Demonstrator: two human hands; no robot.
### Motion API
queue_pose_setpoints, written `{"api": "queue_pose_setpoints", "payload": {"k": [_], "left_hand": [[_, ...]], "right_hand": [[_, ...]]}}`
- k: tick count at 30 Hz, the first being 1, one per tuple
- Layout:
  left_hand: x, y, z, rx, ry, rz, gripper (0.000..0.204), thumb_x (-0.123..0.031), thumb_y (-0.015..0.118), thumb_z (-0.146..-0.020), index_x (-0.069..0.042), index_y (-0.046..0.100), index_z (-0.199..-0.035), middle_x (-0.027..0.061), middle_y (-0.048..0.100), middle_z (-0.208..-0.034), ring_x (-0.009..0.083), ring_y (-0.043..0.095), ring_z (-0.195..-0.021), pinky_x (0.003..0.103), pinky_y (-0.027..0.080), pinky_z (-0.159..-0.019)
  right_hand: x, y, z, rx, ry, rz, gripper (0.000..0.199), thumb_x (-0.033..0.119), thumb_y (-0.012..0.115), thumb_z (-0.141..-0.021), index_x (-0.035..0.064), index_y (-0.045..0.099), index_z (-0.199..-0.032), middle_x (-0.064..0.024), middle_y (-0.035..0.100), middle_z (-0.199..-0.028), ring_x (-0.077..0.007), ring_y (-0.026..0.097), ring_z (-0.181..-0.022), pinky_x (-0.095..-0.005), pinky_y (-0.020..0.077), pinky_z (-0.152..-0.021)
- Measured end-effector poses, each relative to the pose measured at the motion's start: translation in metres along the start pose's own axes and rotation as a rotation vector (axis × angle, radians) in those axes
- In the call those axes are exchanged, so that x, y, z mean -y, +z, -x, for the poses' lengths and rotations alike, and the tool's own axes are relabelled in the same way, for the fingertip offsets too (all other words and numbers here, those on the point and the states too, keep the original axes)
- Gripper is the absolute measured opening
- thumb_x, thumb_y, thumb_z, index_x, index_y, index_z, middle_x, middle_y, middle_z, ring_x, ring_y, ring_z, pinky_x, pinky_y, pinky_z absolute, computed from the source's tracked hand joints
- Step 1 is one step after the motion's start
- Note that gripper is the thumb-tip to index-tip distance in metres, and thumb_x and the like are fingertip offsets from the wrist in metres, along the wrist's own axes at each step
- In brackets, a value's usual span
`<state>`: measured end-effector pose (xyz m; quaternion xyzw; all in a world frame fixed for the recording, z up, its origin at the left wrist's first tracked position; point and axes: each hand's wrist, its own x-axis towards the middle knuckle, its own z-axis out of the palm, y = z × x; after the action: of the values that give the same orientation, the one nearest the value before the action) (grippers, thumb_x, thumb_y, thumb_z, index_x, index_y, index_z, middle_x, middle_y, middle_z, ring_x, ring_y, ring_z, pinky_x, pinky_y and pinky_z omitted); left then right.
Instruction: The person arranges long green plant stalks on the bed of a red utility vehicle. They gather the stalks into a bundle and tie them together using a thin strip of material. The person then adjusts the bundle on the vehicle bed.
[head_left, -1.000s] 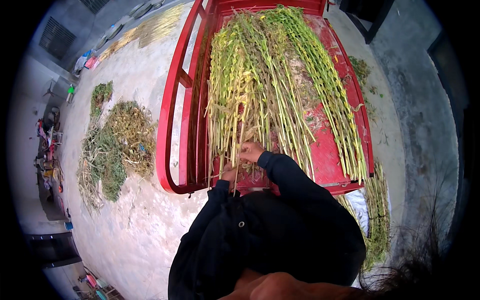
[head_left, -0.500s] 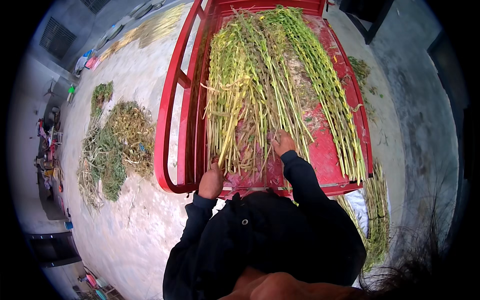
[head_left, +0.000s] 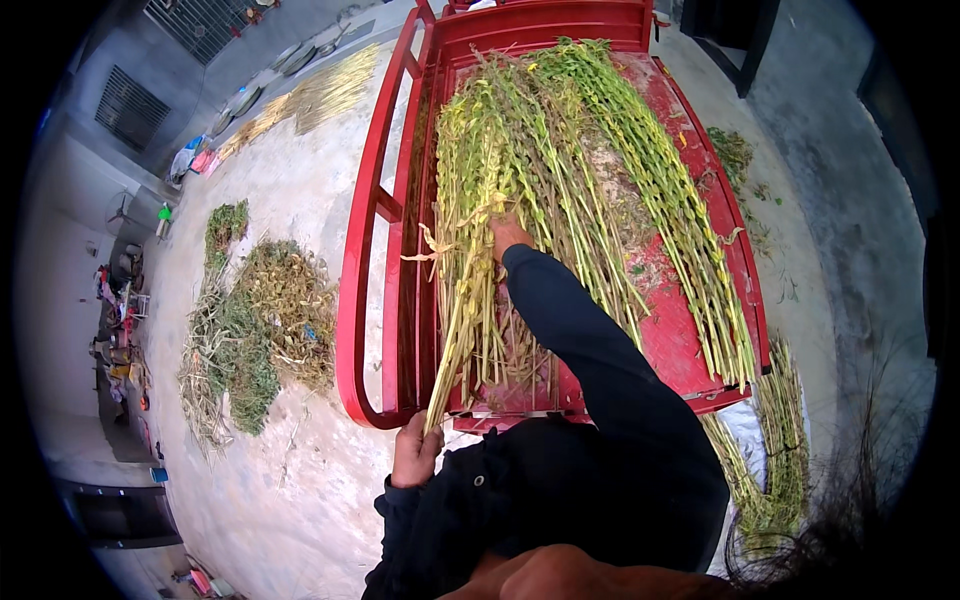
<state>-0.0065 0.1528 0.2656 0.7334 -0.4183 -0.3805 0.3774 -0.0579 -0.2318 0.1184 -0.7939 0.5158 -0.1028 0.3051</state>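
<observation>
A bundle of long yellow-green plant stalks (head_left: 463, 320), podded like sesame, slants along the left side of a red cargo bed (head_left: 660, 330). My left hand (head_left: 414, 455) is closed round the cut lower ends, just outside the bed's near left corner. Farther up the same bundle, my right hand (head_left: 509, 236) reaches in beside a dry, pale twist of stalk (head_left: 485, 208) and closes on the stalks; its fingertips are partly hidden among them. More stalks (head_left: 570, 190) lie in the middle, and a greener row (head_left: 670, 190) runs down the right side.
A red side rail (head_left: 362, 260) rises along the bed's left. Cut plants lie in a heap (head_left: 265, 330) on the concrete floor (head_left: 310, 500). Bundled stalks (head_left: 785, 450) rest on a white sheet by the near right corner. Straw-coloured stalks (head_left: 335, 88) are spread at the far left.
My right hand has moved up and left from the lower stalk ends to the middle of the left bundle. My left hand has drawn the bundle's ends slightly toward me, past the bed's edge.
</observation>
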Motion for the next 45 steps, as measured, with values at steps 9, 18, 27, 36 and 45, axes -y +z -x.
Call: {"api": "queue_pose_setpoints", "payload": {"k": [9,18,27,36,45], "left_hand": [[-0.015,-0.044,0.016,0.000,-0.267,0.551,0.019,-0.011,0.047,-0.091,-0.002,0.051,-0.107,-0.0001,0.047,-0.063,0.0026,0.032,-0.044,0.016,0.023,-0.038],[-0.020,-0.061,0.012,0.057,-0.309,1.029,0.023,-0.011,0.046,-0.090,0.004,0.049,-0.107,0.0052,0.043,-0.065,0.0030,0.032,-0.043,0.014,0.025,-0.033],[-0.100,-0.060,0.058,0.052,-0.259,0.640,0.030,-0.011,0.046,-0.091,0.001,0.047,-0.118,0.0054,0.047,-0.065,0.0029,0.031,-0.044,0.016,0.025,-0.036],[-0.148,-0.097,0.169,-0.162,-0.008,0.357,0.042,-0.015,0.050,-0.090,0.002,0.038,-0.126,0.0057,0.047,-0.058,0.0042,0.032,-0.037,0.017,0.025,-0.033],[-0.132,-0.116,0.217,-0.164,-0.016,0.165,0.038,-0.026,0.043,-0.091,-0.004,0.039,-0.122,0.0065,0.048,-0.064,0.0103,0.038,-0.047,0.028,0.026,-0.046]], "right_hand": [[-0.077,0.013,-0.005,-0.318,-0.209,-0.163,0.026,0.019,0.061,-0.076,0.0108,0.061,-0.100,-0.0164,0.061,-0.090,-0.0351,0.058,-0.080,-0.0405,0.0471,-0.068],[-0.041,0.015,0.114,-0.102,-0.300,-0.188,0.059,0.039,0.064,-0.079,0.0007,0.047,-0.120,-0.0225,0.051,-0.113,-0.0347,0.051,-0.105,-0.0443,0.0436,-0.083],[0.111,-0.011,0.108,0.574,0.064,-2.183,0.025,0.029,0.048,-0.092,0.0077,0.050,-0.105,-0.0112,0.061,-0.096,-0.0215,0.061,-0.084,-0.0350,0.0506,-0.070],[0.219,-0.132,0.195,0.676,-0.333,-2.318,0.021,0.026,0.051,-0.091,0.0045,0.050,-0.089,-0.0086,0.058,-0.083,-0.0204,0.061,-0.079,-0.0351,0.0507,-0.066],[0.235,-0.191,0.229,0.788,-0.750,-2.322,0.022,0.026,0.048,-0.092,0.0081,0.045,-0.104,-0.0109,0.058,-0.087,-0.0230,0.061,-0.081,-0.0353,0.0492,-0.069]]}}
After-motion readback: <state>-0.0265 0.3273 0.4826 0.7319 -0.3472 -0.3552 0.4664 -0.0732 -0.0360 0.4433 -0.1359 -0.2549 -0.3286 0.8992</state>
